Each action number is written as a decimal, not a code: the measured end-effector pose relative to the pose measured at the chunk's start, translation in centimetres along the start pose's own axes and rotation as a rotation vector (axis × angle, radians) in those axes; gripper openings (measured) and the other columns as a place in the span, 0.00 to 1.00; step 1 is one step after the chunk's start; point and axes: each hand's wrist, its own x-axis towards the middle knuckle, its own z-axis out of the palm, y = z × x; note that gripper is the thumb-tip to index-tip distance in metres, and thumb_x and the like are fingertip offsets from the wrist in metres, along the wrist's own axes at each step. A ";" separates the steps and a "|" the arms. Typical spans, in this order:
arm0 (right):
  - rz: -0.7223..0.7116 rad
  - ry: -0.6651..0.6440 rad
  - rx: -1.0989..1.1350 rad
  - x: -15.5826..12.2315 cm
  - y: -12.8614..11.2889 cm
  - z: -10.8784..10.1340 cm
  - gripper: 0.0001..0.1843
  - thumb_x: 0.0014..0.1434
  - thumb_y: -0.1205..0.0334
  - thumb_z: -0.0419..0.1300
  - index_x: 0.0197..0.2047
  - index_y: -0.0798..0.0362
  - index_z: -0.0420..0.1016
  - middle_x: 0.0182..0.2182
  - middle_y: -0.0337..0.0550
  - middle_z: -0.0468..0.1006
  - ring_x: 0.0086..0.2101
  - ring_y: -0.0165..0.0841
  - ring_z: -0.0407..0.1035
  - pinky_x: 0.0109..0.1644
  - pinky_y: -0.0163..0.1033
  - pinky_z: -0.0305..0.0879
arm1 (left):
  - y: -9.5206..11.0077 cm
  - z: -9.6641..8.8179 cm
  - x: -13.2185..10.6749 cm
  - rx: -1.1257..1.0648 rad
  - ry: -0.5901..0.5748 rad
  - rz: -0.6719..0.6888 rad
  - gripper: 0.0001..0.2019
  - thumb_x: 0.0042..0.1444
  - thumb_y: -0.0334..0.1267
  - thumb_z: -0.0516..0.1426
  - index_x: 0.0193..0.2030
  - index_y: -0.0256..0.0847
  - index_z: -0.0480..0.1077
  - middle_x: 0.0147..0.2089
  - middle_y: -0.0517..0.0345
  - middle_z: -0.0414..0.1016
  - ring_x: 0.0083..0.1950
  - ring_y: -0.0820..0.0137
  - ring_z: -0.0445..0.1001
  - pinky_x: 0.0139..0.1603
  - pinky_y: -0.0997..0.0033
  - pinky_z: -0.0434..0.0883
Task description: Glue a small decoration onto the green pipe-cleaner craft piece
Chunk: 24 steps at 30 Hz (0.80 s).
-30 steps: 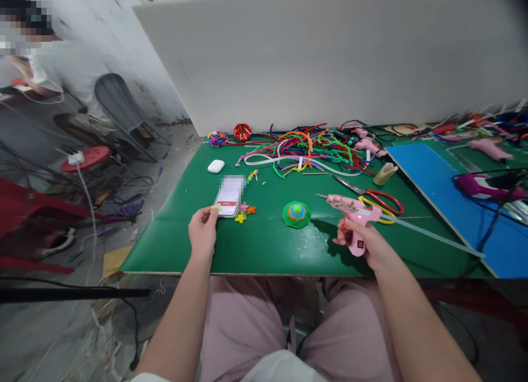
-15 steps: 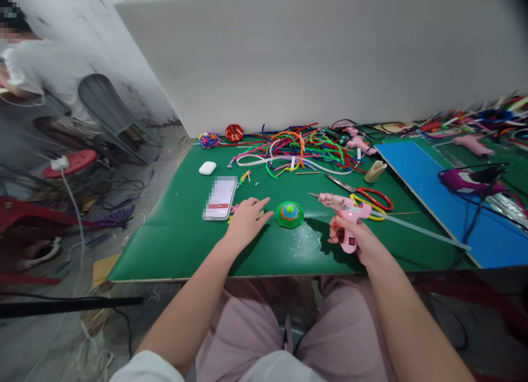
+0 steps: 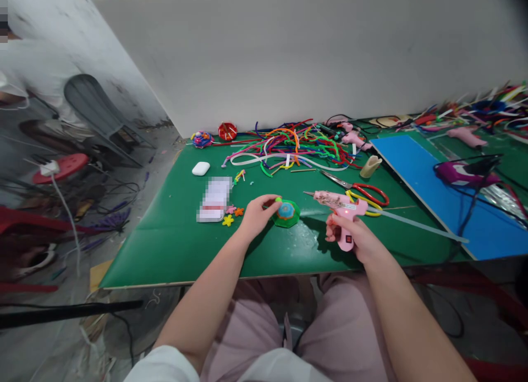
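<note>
My left hand (image 3: 256,216) pinches a tiny green piece against the left edge of a green coiled pipe-cleaner disc (image 3: 287,213) that lies on the green table (image 3: 173,239). My right hand (image 3: 350,236) grips the handle of a pink hot glue gun (image 3: 339,206), nozzle pointing left toward the disc, a clear glue stick trailing out to the right. A phone (image 3: 213,199) and small pipe-cleaner flowers (image 3: 231,214) lie just left of my left hand.
A tangle of coloured pipe cleaners (image 3: 297,145) fills the table's far side, with red-handled scissors (image 3: 363,192), a white earbud case (image 3: 201,168) and a blue board (image 3: 445,189) to the right. A white panel stands behind. Another person sits at far left among chairs and cables.
My left hand left the phone, swept right across the small flowers and now pinches a small piece at the green disc. The right hand and glue gun stayed nearly still.
</note>
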 end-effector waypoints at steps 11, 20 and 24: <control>0.028 -0.013 -0.337 0.0 0.4 0.4 0.16 0.45 0.51 0.63 0.28 0.58 0.72 0.23 0.42 0.76 0.22 0.29 0.70 0.27 0.33 0.66 | 0.7 -1.2 0.0 -0.713 -0.002 -0.228 0.14 0.44 0.36 0.62 0.39 0.37 0.71 0.38 0.52 0.77 0.39 0.71 0.74 0.37 0.74 0.66; 0.004 0.006 -0.708 0.3 0.9 1.5 0.20 0.49 0.47 0.58 0.22 0.56 0.69 0.18 0.39 0.72 0.18 0.26 0.65 0.19 0.31 0.57 | 0.2 -1.2 -0.1 -0.649 0.009 -0.195 0.16 0.43 0.38 0.63 0.41 0.39 0.72 0.38 0.55 0.76 0.37 0.75 0.72 0.35 0.76 0.65; 0.010 0.029 -0.733 0.1 0.7 1.9 0.19 0.49 0.47 0.58 0.22 0.56 0.69 0.19 0.39 0.72 0.18 0.26 0.66 0.20 0.30 0.57 | 0.0 -1.2 -0.1 -0.630 -0.012 -0.193 0.18 0.41 0.38 0.64 0.41 0.39 0.72 0.39 0.55 0.76 0.37 0.74 0.72 0.34 0.76 0.64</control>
